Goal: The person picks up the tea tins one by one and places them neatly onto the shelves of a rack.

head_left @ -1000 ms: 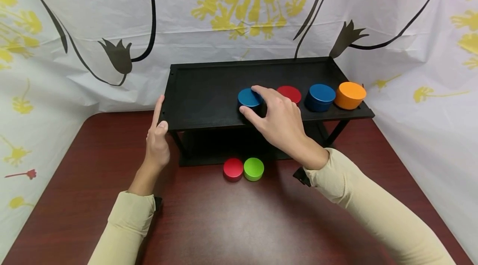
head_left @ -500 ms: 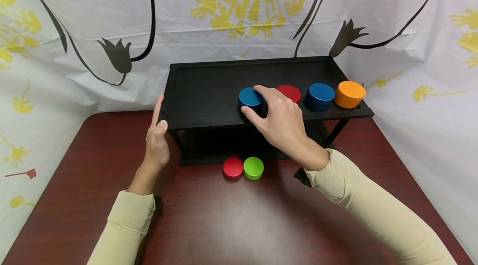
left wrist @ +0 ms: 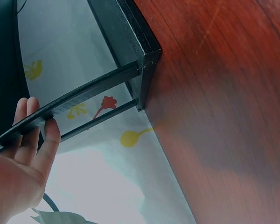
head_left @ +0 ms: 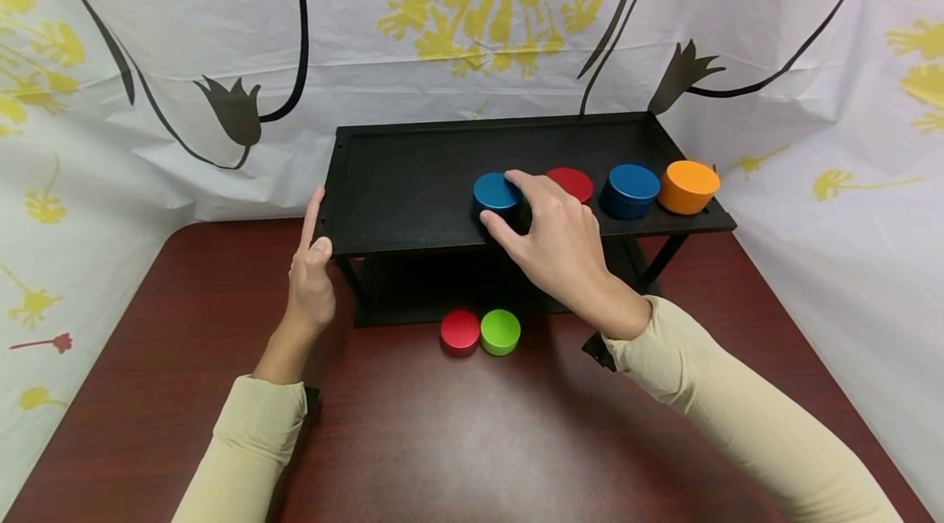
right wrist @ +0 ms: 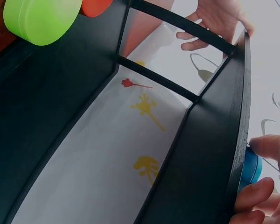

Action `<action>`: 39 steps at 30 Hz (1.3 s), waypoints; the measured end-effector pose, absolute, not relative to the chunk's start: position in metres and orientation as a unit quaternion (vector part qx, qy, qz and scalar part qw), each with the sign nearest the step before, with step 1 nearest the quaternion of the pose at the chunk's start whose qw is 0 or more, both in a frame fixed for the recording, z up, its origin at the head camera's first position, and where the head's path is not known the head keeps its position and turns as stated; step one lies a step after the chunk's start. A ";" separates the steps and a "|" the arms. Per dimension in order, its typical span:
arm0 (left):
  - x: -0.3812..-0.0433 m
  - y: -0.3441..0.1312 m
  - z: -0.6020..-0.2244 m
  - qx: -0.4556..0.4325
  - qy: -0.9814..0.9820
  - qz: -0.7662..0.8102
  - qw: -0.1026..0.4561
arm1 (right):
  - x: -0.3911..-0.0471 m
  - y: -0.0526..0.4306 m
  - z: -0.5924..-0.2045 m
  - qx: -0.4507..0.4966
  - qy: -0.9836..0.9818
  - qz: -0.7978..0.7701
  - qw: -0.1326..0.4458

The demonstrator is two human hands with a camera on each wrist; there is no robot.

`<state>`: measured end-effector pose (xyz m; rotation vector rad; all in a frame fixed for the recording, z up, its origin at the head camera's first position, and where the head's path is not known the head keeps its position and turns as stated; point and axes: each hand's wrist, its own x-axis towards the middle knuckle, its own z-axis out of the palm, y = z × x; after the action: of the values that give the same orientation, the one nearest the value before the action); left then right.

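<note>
Screened-off corner, kind of room unclear
White flower-printed sheeting (head_left: 354,88) encloses the wood-grained surface (head_left: 472,441) behind and at both sides.

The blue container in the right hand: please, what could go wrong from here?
The right hand might brush the red container close beside it. The blue container is near the front edge of the shelf, so a slip could drop it towards the green container below. The left hand touches the shelf's end; a push there might shift everything on top.
</note>
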<state>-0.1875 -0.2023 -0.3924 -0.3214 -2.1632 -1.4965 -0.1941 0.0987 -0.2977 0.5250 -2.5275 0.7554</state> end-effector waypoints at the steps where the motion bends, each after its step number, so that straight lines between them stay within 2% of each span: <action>1: -0.188 -0.202 -0.393 -0.117 -0.792 -0.548 0.243 | -0.194 0.099 -0.298 0.190 -0.915 0.276 0.226; 11: -0.188 -0.202 -0.392 -0.116 -0.791 -0.550 0.243 | -0.185 0.107 -0.304 0.198 -0.894 0.291 0.277; 19: -0.189 -0.200 -0.392 -0.117 -0.783 -0.567 0.229 | -0.166 0.116 -0.312 0.240 -0.867 0.303 0.316; 30: -0.189 -0.202 -0.393 -0.119 -0.775 -0.577 0.226 | -0.143 0.117 -0.329 0.282 -0.855 0.303 0.311; 39: -0.191 -0.202 -0.395 -0.131 -0.770 -0.581 0.230 | -0.137 0.115 -0.345 0.296 -0.854 0.303 0.301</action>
<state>-0.1908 -0.2024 -0.3946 -0.3602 -2.1179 -1.5997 -0.1371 0.1148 -0.3445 0.7857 -2.2666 0.8050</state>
